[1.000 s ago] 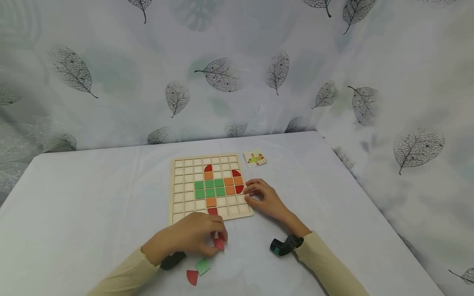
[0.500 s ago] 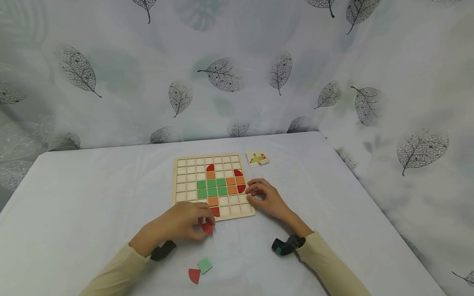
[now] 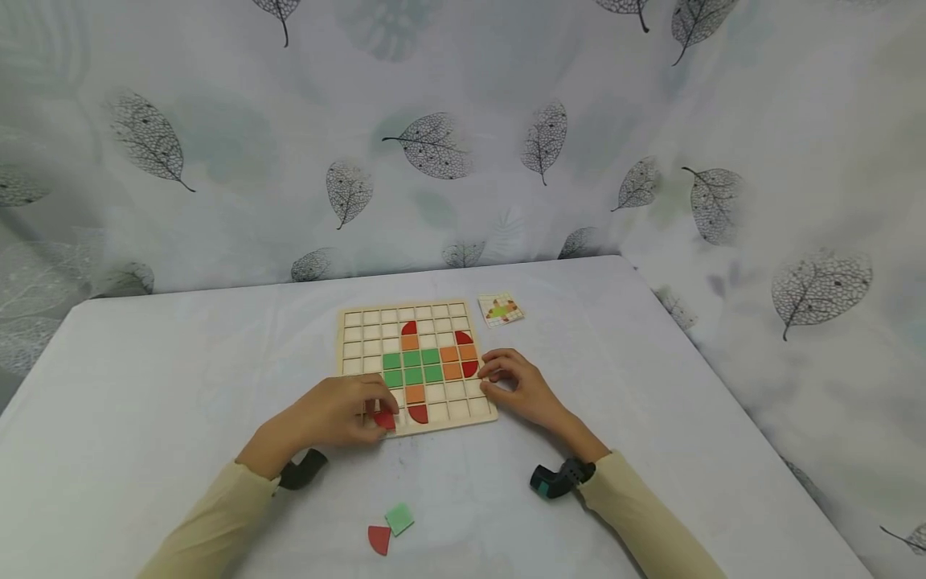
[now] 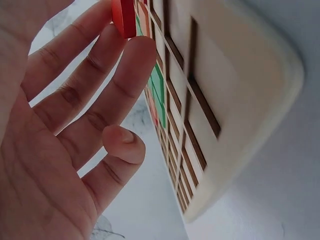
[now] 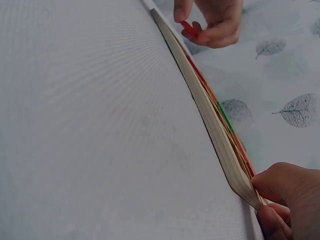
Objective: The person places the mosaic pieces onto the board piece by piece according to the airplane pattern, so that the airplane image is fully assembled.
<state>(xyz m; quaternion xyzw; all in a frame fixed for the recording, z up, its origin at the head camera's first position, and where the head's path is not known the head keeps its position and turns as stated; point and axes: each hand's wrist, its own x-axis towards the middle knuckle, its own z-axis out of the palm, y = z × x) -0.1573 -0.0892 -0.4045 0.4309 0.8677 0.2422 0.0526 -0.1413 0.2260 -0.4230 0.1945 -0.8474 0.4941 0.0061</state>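
A square wooden grid board [image 3: 456,412] lies on the table, with green, orange and red tiles set in part of its cells. My left hand [image 3: 329,412] pinches a red quarter-round tile [image 3: 385,420] above the board's near left part. That same red tile [image 4: 123,19] shows at the top of the left wrist view, partly cut off. At the board's right side, my right hand [image 3: 524,392] holds the edge. In the right wrist view, the right thumb and fingers close around the board [image 5: 220,135] near one corner.
On the near side of the table, a loose red quarter-round tile [image 3: 379,539] lies beside a green square tile [image 3: 399,519]. A small pattern card [image 3: 500,310] sits past the board's far right corner. A leaf-print cloth [image 3: 434,217] hangs behind the table.
My left hand has moved left and away from me with the red tile, from in front of the board to over its near left part. The right hand stays at the edge.
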